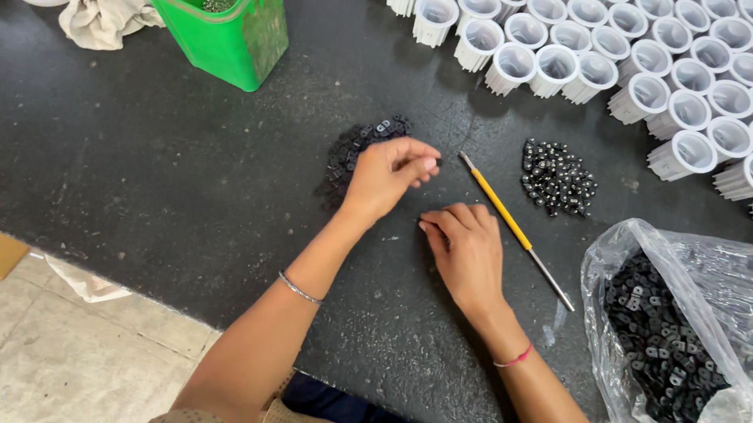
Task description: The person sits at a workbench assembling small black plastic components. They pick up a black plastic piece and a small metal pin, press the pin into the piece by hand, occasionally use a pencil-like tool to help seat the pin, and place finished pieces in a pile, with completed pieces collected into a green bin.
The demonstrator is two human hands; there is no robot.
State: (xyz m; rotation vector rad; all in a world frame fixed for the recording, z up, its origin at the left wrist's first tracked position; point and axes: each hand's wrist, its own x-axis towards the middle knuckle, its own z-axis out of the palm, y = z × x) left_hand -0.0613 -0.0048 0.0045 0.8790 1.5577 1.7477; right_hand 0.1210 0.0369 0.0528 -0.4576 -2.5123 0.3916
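Black and scuffed, the desk (120, 166) carries everything I watch. My left hand (387, 173) rests on a pile of small black washers (350, 148), fingers pinched; what they hold I cannot tell. My right hand (464, 249) lies curled beside a yellow-handled tool (506, 218). Dark beads (557, 177) sit near white ribbed cups (689, 76); a green bin (220, 13) stands apart.

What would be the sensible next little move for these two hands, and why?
Probably the left hand should pinch one small black piece from the pile it rests on and carry it to the right hand. The right fingertips press the dark table close by, and whether they hold anything cannot be told.
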